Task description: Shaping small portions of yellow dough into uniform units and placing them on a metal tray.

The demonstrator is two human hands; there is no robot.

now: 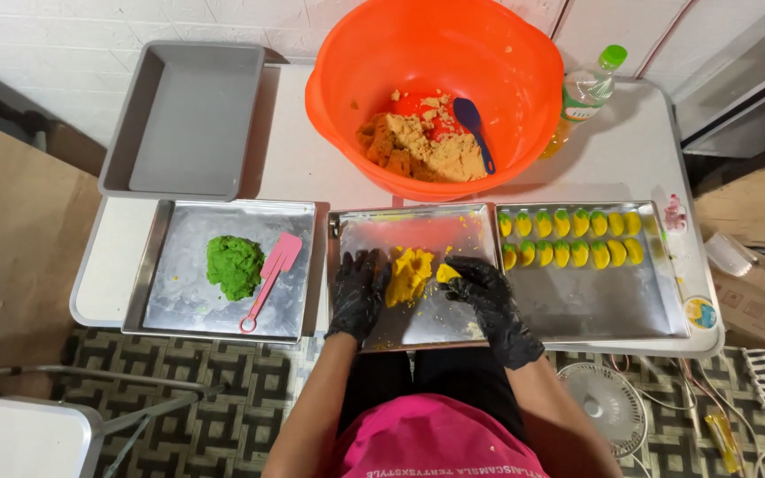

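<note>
The worktop (294, 168) is a white rectangular surface with rounded corners, set against a white tiled wall; directly on it, at the far left, lies an empty grey baking tin (185, 119); beside it, far centre, stands a large orange bowl (506, 71); just right of the bowl stands a clear bottle (588, 88) with a green cap; along the near edge lie three metal trays: the left tray (179, 301), well apart from the others; the middle tray (436, 232); the right tray (595, 301), its left edge touching the middle one; a small round sticker (701, 312) sits at the near right corner.
</note>
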